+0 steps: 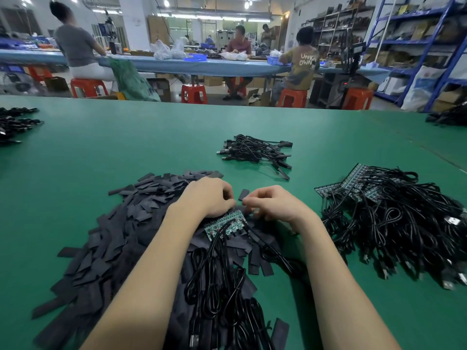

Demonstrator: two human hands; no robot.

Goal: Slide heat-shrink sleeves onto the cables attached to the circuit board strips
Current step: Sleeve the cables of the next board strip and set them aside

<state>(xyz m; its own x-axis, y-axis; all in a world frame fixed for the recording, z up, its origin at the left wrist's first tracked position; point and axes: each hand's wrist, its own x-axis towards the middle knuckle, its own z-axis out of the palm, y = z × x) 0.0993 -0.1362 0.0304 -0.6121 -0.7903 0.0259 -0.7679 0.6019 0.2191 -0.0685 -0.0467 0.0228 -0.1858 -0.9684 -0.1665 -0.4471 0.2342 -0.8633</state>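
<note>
A green circuit board strip [225, 223] lies on a big pile of flat black heat-shrink sleeves [121, 223], its black cables [217, 281] trailing toward me. My left hand [209, 195] rests at the strip's far end with curled fingers. My right hand [275, 203] sits just to its right, fingertips pinched together by a small black sleeve [244, 194]. What the fingers hold is hidden underneath both hands.
A heap of board strips with black cables [394, 223] lies at the right. A smaller bundle of cables [255, 152] sits beyond my hands. More black cables [15, 125] lie at the far left on the green table [126, 142]. People work at a far bench.
</note>
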